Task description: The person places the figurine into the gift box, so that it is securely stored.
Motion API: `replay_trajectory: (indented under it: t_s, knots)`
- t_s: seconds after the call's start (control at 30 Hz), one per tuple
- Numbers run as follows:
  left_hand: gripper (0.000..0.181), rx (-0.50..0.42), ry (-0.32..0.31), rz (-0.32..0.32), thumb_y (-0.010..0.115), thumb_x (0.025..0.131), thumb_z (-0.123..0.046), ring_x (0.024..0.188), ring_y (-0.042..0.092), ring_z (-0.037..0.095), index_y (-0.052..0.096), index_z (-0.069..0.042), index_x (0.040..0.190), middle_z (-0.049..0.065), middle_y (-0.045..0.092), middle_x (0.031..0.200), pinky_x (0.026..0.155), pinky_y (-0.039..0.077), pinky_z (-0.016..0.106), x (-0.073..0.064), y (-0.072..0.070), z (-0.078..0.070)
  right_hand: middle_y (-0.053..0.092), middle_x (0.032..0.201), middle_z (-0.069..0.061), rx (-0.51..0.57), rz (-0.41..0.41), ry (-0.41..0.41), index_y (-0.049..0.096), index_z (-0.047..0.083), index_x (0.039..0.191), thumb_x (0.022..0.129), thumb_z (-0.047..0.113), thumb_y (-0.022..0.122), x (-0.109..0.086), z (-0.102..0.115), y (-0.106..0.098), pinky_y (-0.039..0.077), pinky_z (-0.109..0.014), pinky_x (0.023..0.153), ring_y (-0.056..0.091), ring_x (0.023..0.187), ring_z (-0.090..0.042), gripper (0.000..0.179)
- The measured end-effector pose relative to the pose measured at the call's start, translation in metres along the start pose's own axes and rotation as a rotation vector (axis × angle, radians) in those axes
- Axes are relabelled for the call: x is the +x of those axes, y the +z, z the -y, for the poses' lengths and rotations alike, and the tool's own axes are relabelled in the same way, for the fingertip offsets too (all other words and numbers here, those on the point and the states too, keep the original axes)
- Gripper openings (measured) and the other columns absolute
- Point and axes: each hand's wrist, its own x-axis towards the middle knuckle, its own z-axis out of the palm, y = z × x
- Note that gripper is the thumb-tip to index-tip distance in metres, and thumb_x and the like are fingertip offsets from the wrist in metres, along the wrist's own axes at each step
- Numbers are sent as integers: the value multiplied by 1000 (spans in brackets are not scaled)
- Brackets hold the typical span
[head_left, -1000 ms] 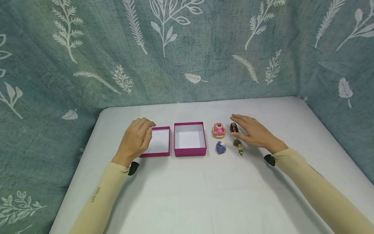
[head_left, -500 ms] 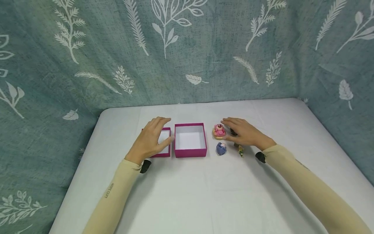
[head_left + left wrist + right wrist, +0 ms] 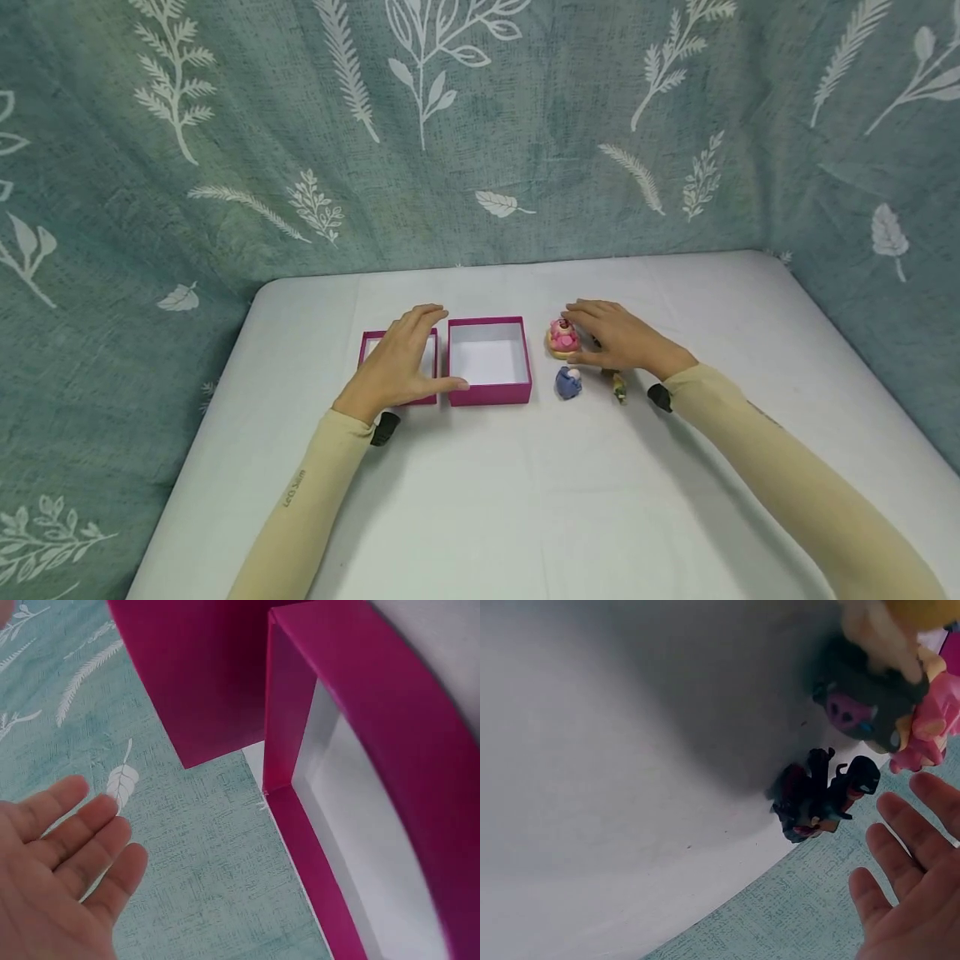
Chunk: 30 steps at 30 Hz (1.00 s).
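Note:
My left hand (image 3: 401, 358) is spread over a shallow magenta box lid (image 3: 367, 342) with a white inside. Its thumb reaches the front left corner of the deeper magenta box (image 3: 489, 393). Straight fingers show beside the lid in the left wrist view. My right hand (image 3: 618, 337) hovers above small toy figures, fingertips close by a pink bear figure (image 3: 562, 337). A black-haired figure (image 3: 817, 799) and a dark grey figure with a purple snout (image 3: 855, 712) are mostly hidden beneath that hand in the head view. Neither hand holds anything.
A blue figure (image 3: 567, 383) lies in front of the pink bear. To its right is a small green and yellow figure (image 3: 619, 387). Everything stands on a white-covered table (image 3: 480, 500), backed by a teal leaf-patterned cloth (image 3: 525, 167).
My left hand has moved right across the lid to the box's corner, with its fingers spreading. The right hand has shifted left, from the black-haired figure toward the pink bear.

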Motion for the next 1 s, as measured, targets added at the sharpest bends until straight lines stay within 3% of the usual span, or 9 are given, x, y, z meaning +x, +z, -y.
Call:
replay_trajectory:
  t_s: [0.13,0.43,0.77,1.0]
  knots:
    - [106,-10,-22,18,75,69,-70,133,42,25,40,-3,144,10,43,145,113,36,47,-2,5,2,42,150,-20,-6,11,4,45,3,145,85,45,74,5,-1,0,25,-58,116,33,142,-41,78]
    - [124,-28,-67,98,74,66,-75,147,26,27,24,-3,154,11,29,158,120,25,49,-5,11,3,49,143,-21,-34,-9,-13,52,0,137,86,30,76,10,0,-3,29,-58,114,38,138,-42,64]
    - [119,-22,-79,141,73,68,-73,143,34,30,28,-3,153,13,36,153,119,28,48,-4,15,5,45,145,-25,-12,44,43,50,0,138,82,34,80,14,3,0,26,-58,116,35,140,-43,72]
    - [113,-14,-75,150,73,70,-72,139,38,29,33,-4,151,12,41,149,118,31,46,-4,16,6,50,142,-24,-40,15,23,55,1,133,78,32,83,17,4,-1,28,-58,115,38,138,-43,69]
